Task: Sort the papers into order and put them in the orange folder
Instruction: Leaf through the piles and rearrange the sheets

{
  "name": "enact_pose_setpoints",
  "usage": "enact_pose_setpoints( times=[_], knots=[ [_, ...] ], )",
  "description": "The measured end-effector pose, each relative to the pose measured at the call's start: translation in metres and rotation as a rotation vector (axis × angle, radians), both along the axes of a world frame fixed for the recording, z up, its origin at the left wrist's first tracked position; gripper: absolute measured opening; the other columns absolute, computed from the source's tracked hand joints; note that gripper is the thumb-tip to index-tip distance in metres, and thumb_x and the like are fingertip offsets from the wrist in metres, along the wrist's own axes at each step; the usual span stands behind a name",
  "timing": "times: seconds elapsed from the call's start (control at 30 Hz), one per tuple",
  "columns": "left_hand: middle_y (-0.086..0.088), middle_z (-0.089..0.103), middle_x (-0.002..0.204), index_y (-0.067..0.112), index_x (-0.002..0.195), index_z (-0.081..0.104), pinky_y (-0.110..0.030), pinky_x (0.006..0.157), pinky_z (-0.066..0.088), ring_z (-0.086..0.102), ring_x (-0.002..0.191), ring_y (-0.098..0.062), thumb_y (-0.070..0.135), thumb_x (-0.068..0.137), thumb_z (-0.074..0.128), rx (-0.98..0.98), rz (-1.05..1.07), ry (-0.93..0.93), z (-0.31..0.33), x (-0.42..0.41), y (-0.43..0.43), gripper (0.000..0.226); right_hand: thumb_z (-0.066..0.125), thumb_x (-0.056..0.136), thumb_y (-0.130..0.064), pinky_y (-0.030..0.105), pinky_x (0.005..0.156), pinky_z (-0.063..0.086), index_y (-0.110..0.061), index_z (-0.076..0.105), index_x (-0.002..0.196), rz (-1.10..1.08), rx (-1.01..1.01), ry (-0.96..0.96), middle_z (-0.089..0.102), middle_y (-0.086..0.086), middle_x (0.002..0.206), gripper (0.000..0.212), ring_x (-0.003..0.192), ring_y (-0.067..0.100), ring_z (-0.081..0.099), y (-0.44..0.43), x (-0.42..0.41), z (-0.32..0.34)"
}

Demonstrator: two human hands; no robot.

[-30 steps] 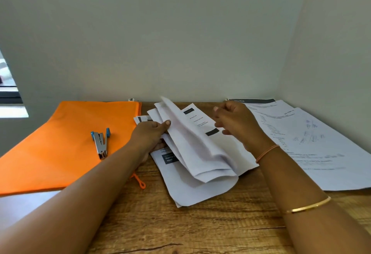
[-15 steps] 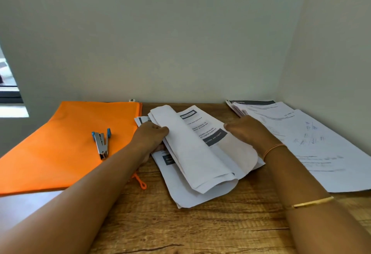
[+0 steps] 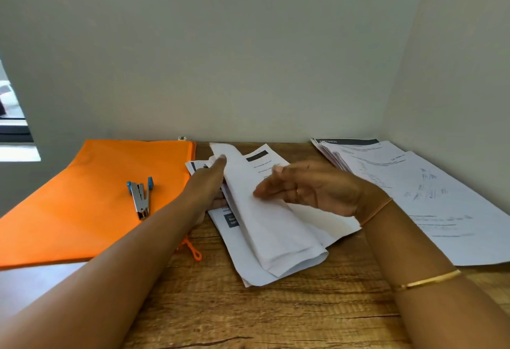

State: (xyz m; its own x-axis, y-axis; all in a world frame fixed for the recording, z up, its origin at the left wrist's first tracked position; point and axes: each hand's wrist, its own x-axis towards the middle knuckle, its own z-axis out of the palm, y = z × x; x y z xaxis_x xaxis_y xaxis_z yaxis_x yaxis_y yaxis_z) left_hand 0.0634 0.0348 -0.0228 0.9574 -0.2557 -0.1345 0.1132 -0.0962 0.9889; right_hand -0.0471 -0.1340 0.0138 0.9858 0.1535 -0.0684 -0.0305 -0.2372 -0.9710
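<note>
A stapled bundle of white printed papers [image 3: 278, 241] lies in the middle of the wooden desk, its upper sheets folded back toward the left. My left hand [image 3: 209, 183] holds those folded-back sheets at their left edge, thumb on top of them. My right hand [image 3: 309, 190] hovers just over the bundle, fingers straight and pointing left, holding nothing; it is blurred. The orange folder [image 3: 82, 199] lies flat on the left of the desk, its orange zip pull [image 3: 194, 250] hanging near my left forearm.
A small silver stapler with blue ends [image 3: 140, 195] rests on the folder. A second spread of printed and hand-marked sheets [image 3: 430, 199] covers the right side of the desk [image 3: 276, 315], against the wall corner. A window shows at far left.
My right hand has let go of the sheets and lifted off the bundle, fingers now straight. The turned pages have folded further left under my left thumb.
</note>
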Motion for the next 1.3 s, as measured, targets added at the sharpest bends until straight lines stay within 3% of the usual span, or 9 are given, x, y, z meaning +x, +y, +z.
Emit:
enact_pose_setpoints(
  times=[0.17, 0.3, 0.4, 0.5, 0.63, 0.73, 0.9, 1.03, 1.3],
  knots=[
    [-0.010, 0.062, 0.093, 0.004, 0.105, 0.057, -0.023, 0.057, 0.051, 0.060, 0.073, -0.016, 0.026, 0.093, 0.058, 0.134, 0.020, -0.057, -0.005, 0.003, 0.001, 0.025, 0.050, 0.094, -0.015, 0.023, 0.095, 0.048, 0.006, 0.062, 0.113, 0.034, -0.081, 0.012, 0.066, 0.018, 0.115, 0.031, 0.108, 0.023, 0.064, 0.010, 0.002, -0.005],
    [-0.015, 0.061, 0.095, 0.000, 0.096, 0.057, -0.024, 0.060, 0.052, 0.058, 0.074, -0.019, 0.021, 0.091, 0.061, 0.185, 0.003, -0.064, -0.007, 0.007, 0.001, 0.022, 0.050, 0.094, -0.011, 0.032, 0.088, 0.046, -0.006, 0.067, 0.092, -0.413, 0.035, -0.102, 0.071, 0.012, 0.098, 0.017, 0.090, 0.023, 0.068, 0.001, 0.011, -0.001],
    [-0.014, 0.062, 0.092, 0.001, 0.090, 0.057, -0.032, 0.071, 0.054, 0.060, 0.073, -0.020, 0.024, 0.090, 0.062, 0.215, 0.005, -0.093, -0.008, 0.006, 0.001, 0.023, 0.051, 0.090, -0.011, 0.027, 0.072, 0.044, 0.001, 0.064, 0.090, -0.763, -0.425, -0.178, 0.062, 0.012, 0.082, 0.018, 0.077, 0.020, 0.057, -0.015, 0.019, -0.010],
    [-0.016, 0.064, 0.098, -0.001, 0.095, 0.059, -0.040, 0.084, 0.055, 0.063, 0.084, -0.027, 0.027, 0.089, 0.064, 0.228, 0.019, -0.112, -0.009, 0.007, 0.001, 0.029, 0.047, 0.088, -0.012, 0.026, 0.057, 0.030, -0.002, 0.053, 0.080, -0.721, -0.713, -0.044, 0.049, 0.008, 0.075, 0.014, 0.069, 0.017, 0.044, -0.020, 0.017, -0.013],
    [-0.017, 0.063, 0.108, 0.004, 0.097, 0.058, -0.034, 0.075, 0.057, 0.063, 0.094, -0.028, 0.019, 0.087, 0.067, 0.188, 0.010, -0.108, -0.008, 0.006, 0.002, 0.021, 0.048, 0.086, -0.010, 0.031, 0.077, 0.045, -0.004, 0.061, 0.095, -0.624, -0.718, 0.006, 0.059, 0.012, 0.097, 0.017, 0.093, 0.027, 0.054, -0.016, 0.018, -0.014],
    [-0.014, 0.057, 0.117, 0.008, 0.119, 0.048, -0.038, 0.079, 0.056, 0.062, 0.102, -0.030, 0.011, 0.084, 0.069, 0.147, 0.007, -0.073, -0.007, 0.005, 0.003, 0.041, 0.048, 0.086, -0.009, 0.028, 0.071, 0.038, 0.003, 0.061, 0.107, -0.677, -0.657, -0.041, 0.062, 0.021, 0.110, 0.028, 0.090, 0.028, 0.056, -0.016, 0.018, -0.013],
    [-0.013, 0.047, 0.130, 0.019, 0.139, 0.032, -0.042, 0.078, 0.056, 0.058, 0.105, -0.033, 0.005, 0.083, 0.069, 0.129, -0.001, -0.097, -0.008, 0.005, 0.005, 0.069, 0.049, 0.087, -0.011, 0.027, 0.068, 0.038, 0.001, 0.062, 0.105, -0.730, -0.531, -0.084, 0.063, 0.014, 0.097, 0.026, 0.087, 0.025, 0.059, -0.018, 0.018, -0.009],
    [-0.014, 0.048, 0.130, 0.021, 0.137, 0.036, -0.040, 0.077, 0.057, 0.059, 0.102, -0.032, 0.005, 0.083, 0.069, 0.137, -0.007, -0.110, -0.010, 0.006, 0.005, 0.065, 0.047, 0.091, -0.014, 0.022, 0.054, 0.029, -0.007, 0.053, 0.093, -0.701, -0.599, -0.030, 0.049, 0.003, 0.080, 0.010, 0.067, 0.011, 0.041, -0.021, 0.014, -0.008],
    [-0.009, 0.046, 0.123, 0.021, 0.129, 0.048, -0.030, 0.064, 0.055, 0.058, 0.092, -0.027, 0.006, 0.086, 0.066, 0.175, -0.013, -0.153, -0.008, 0.004, 0.005, 0.049, 0.048, 0.085, -0.009, 0.024, 0.059, 0.036, 0.000, 0.062, 0.100, -0.805, -0.607, -0.060, 0.060, 0.011, 0.092, 0.022, 0.086, 0.024, 0.053, -0.030, 0.016, -0.006]
  ],
)
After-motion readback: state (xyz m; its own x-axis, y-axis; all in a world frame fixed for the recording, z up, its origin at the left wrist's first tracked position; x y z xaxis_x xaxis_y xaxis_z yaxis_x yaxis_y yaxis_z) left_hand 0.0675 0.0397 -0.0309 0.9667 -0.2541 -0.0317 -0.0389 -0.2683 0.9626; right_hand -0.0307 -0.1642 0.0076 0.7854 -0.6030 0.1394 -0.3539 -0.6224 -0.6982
